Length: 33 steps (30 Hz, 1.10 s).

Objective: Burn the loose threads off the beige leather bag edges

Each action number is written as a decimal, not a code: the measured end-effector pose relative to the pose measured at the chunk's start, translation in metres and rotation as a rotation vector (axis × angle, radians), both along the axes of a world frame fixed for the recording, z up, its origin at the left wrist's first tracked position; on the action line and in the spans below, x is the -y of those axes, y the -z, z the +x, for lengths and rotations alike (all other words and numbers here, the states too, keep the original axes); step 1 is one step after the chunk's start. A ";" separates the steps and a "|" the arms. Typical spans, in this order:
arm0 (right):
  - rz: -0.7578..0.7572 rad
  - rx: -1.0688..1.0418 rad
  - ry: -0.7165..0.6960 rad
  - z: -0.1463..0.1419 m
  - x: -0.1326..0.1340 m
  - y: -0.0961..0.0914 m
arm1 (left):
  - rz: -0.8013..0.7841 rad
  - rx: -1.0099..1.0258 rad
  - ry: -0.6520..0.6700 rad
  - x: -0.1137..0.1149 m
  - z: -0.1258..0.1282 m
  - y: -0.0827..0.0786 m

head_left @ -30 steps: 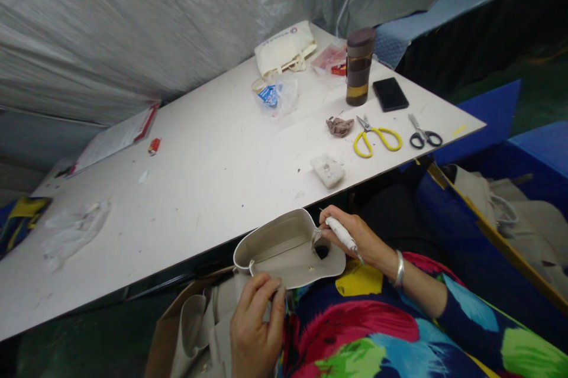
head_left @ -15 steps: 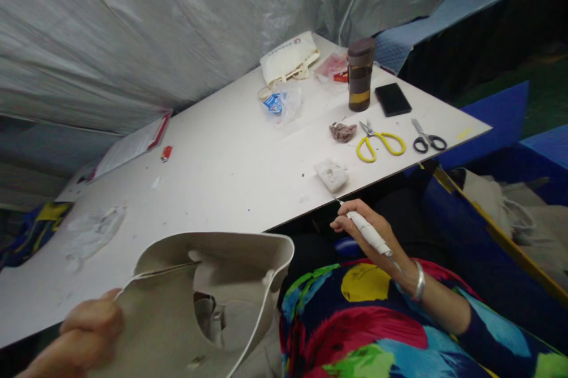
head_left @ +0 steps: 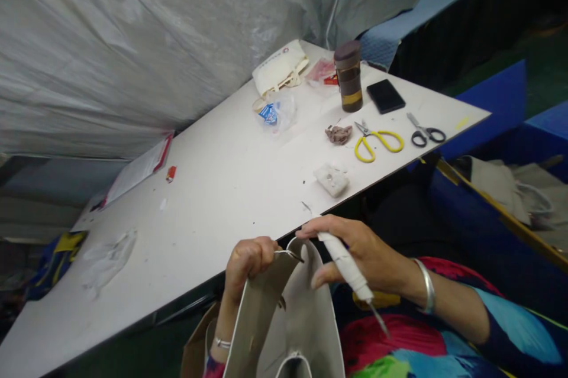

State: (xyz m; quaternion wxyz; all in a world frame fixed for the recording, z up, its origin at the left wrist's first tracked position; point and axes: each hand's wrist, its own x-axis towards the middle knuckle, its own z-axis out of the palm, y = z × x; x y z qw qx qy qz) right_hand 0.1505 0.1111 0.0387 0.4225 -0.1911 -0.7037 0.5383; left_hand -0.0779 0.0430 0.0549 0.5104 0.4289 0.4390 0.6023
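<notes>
A beige bag [head_left: 306, 307], seemingly of leather-like sheet, stands at my lap with its mouth facing up. Its top rim is pinched in the closed fist of my left hand [head_left: 251, 262]. My right hand [head_left: 364, 254] carries a thin-pointed metal tool with a white-wrapped handle [head_left: 348, 265], lying between thumb and index finger. Its slim tip points up and left over the table edge, and its other metal end points down. The right fingertips reach the bag's rim, with the thumb on the near side of the wall. Inside the bag, small dark metal-looking parts show.
On the white table [head_left: 213, 189] lie a white block [head_left: 332, 180], yellow-handled scissors [head_left: 377, 141], black-handled scissors [head_left: 426, 132], a crumpled brown scrap [head_left: 338, 135] and a phone [head_left: 386, 96]. A bottle [head_left: 349, 76] stands behind. A blue bin [head_left: 479, 218] is at right.
My left hand has moved right with the bag, which is now turned narrower and more upright. My right hand has come left and down to the bag's rim, still holding the tool.
</notes>
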 end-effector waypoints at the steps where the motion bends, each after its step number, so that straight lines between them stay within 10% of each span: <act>1: 0.058 0.039 -0.010 -0.002 -0.002 -0.002 | -0.027 0.013 0.023 -0.004 0.009 0.004; 24: -0.010 0.202 0.026 0.000 -0.007 0.029 | -0.128 0.244 -0.044 -0.012 0.055 0.025; 33: -0.147 0.132 0.108 -0.006 0.000 0.043 | -0.338 -0.001 0.256 -0.034 0.021 0.023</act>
